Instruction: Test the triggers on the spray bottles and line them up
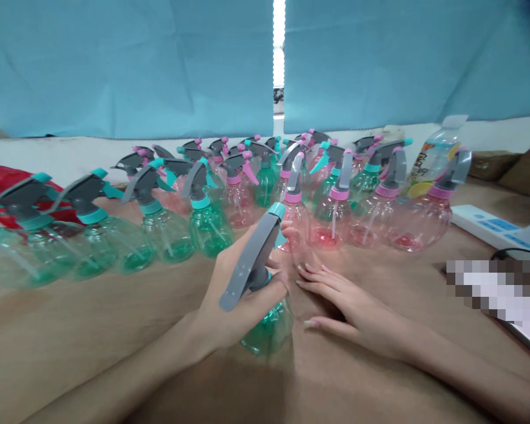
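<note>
1. On the table (115, 318) before us, our left hand (218, 282) grasps the green spray bottle (267, 330) around its neck, below the trigger head (256, 253), apparently for steadiness.
2. Beside it, our right hand (351, 300) spreads its fingers, gripping nothing, perhaps for balance.
3. Beyond, we see green bottles (207, 229) leftward, pink bottles (331, 224) rightward, seemingly grouped by colour in front.

Btl rows (211, 232) on tbl (92, 324), cloth (115, 65) behind
</note>
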`<state>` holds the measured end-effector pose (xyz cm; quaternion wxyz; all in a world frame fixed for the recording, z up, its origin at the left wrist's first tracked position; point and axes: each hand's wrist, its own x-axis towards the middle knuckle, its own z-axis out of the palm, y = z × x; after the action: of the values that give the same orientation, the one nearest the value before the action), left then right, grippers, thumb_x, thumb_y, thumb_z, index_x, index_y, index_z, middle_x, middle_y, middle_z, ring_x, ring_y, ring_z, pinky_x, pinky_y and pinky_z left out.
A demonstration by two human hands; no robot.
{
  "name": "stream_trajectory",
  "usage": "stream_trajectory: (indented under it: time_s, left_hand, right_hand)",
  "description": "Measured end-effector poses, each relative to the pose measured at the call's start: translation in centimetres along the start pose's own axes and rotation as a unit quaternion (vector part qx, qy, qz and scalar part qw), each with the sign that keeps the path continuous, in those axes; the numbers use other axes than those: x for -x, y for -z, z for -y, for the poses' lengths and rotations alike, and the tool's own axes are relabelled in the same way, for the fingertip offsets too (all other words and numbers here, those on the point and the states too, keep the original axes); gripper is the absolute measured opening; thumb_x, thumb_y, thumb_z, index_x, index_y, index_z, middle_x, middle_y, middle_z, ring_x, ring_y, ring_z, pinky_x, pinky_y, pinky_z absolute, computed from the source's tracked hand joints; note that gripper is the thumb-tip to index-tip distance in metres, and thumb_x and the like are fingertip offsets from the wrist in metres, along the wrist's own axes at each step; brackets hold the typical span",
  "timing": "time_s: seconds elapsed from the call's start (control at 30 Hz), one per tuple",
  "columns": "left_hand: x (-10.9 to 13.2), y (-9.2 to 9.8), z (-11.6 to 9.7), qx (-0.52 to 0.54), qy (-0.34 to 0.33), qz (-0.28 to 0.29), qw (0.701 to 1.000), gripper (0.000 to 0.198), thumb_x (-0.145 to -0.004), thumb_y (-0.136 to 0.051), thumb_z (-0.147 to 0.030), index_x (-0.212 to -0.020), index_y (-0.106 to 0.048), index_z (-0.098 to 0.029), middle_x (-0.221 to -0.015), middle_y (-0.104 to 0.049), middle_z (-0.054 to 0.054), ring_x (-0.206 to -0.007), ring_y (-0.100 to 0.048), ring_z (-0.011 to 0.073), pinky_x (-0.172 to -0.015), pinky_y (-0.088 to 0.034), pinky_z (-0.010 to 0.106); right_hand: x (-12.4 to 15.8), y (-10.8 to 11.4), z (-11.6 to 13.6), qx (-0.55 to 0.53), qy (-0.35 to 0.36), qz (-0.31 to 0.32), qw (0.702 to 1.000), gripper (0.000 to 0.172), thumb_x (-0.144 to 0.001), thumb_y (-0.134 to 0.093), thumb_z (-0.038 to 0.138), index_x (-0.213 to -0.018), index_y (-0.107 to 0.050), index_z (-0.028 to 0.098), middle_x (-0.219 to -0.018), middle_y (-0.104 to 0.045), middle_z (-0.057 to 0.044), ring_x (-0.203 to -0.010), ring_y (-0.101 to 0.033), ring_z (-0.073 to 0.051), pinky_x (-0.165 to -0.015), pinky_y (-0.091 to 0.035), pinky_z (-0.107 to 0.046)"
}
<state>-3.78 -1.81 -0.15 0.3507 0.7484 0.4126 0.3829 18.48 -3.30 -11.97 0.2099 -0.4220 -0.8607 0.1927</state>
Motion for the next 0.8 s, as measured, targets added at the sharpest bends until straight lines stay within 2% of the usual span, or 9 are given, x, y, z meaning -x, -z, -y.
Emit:
stream_trajectory:
  time_s: [0.07, 0.17, 0.3, 0.43, 0.57, 0.67, 0.8]
  left_hand:
    - [0.0, 0.1, -0.1, -0.002, -0.006, 0.003, 1.0, 0.038, -0.063, -0.051, -0.017, -0.101, -0.055, -0.023, -0.062, -0.049, -0.007, -0.046, -0.04, 0.0113, -0.051, -0.044, 0.027]
    - [0.1, 0.1, -0.3, -0.001, -0.03, 0.005, 1.0, 0.036, -0.063, -0.05, -0.013, -0.098, -0.055, -0.022, -0.069, -0.053, -0.005, -0.049, -0.043, 0.0109, -0.057, -0.047, 0.027]
    - [0.1, 0.2, -0.2, -0.026, -0.046, 0.005, 0.999, 0.036, -0.066, -0.051, -0.013, -0.101, -0.051, -0.022, -0.068, -0.051, -0.006, -0.05, -0.044, 0.0114, -0.05, -0.043, 0.026]
    - [0.2, 0.4, 0.4, -0.059, -0.072, -0.021, 0.995, 0.017, -0.069, -0.054, -0.017, -0.083, -0.045, -0.023, -0.07, -0.048, -0.004, -0.06, -0.051, 0.0144, -0.056, -0.044, 0.027]
    - [0.2, 0.4, 0.8, -0.07, -0.079, -0.032, 0.994, 0.016, -0.069, -0.053, -0.019, -0.074, -0.039, -0.024, -0.069, -0.047, -0.004, -0.058, -0.049, 0.0139, -0.055, -0.044, 0.028]
    - [0.1, 0.3, 0.6, -0.044, -0.062, -0.012, 0.997, 0.016, -0.068, -0.053, -0.019, -0.082, -0.046, -0.024, -0.072, -0.052, -0.003, -0.055, -0.047, 0.0129, -0.052, -0.044, 0.027]
    - [0.2, 0.1, 0.2, -0.022, -0.011, 0.003, 1.0, 0.034, -0.067, -0.052, -0.019, -0.101, -0.051, -0.024, -0.078, -0.057, -0.003, -0.05, -0.045, 0.0111, -0.048, -0.042, 0.026]
  right_hand:
    - [0.0, 0.0, 0.1, 0.002, -0.002, 0.0, 1.0, 0.064, -0.092, -0.056, 0.055, -0.145, -0.044, 0.022, -0.152, -0.042, -0.011, -0.142, -0.033, -0.031, -0.114, -0.032, -0.053]
    - [0.0, 0.1, 0.1, 0.005, -0.003, 0.003, 1.0, 0.065, -0.092, -0.055, 0.056, -0.146, -0.044, 0.021, -0.153, -0.042, -0.011, -0.142, -0.032, -0.03, -0.115, -0.031, -0.053]
    - [0.0, 0.0, 0.1, -0.001, 0.0, 0.001, 1.0, 0.064, -0.092, -0.055, 0.055, -0.146, -0.043, 0.022, -0.153, -0.041, -0.011, -0.143, -0.032, -0.031, -0.115, -0.03, -0.054]
    - [0.0, 0.0, 0.0, -0.002, 0.006, 0.001, 1.0, 0.064, -0.093, -0.055, 0.055, -0.146, -0.043, 0.022, -0.154, -0.039, -0.01, -0.143, -0.031, -0.03, -0.115, -0.03, -0.054]
    - [0.1, -0.1, -0.1, -0.006, 0.008, -0.004, 1.0, 0.065, -0.092, -0.056, 0.054, -0.147, -0.041, 0.024, -0.154, -0.039, -0.009, -0.143, -0.031, -0.03, -0.115, -0.03, -0.054]
    - [0.1, -0.1, -0.1, -0.006, 0.004, -0.005, 1.0, 0.064, -0.092, -0.057, 0.055, -0.147, -0.042, 0.025, -0.153, -0.041, -0.009, -0.143, -0.032, -0.031, -0.114, -0.032, -0.054]
    - [0.0, 0.1, 0.1, -0.002, 0.004, -0.002, 1.0, 0.063, -0.092, -0.056, 0.055, -0.146, -0.044, 0.023, -0.151, -0.044, -0.01, -0.142, -0.033, -0.031, -0.114, -0.032, -0.054]
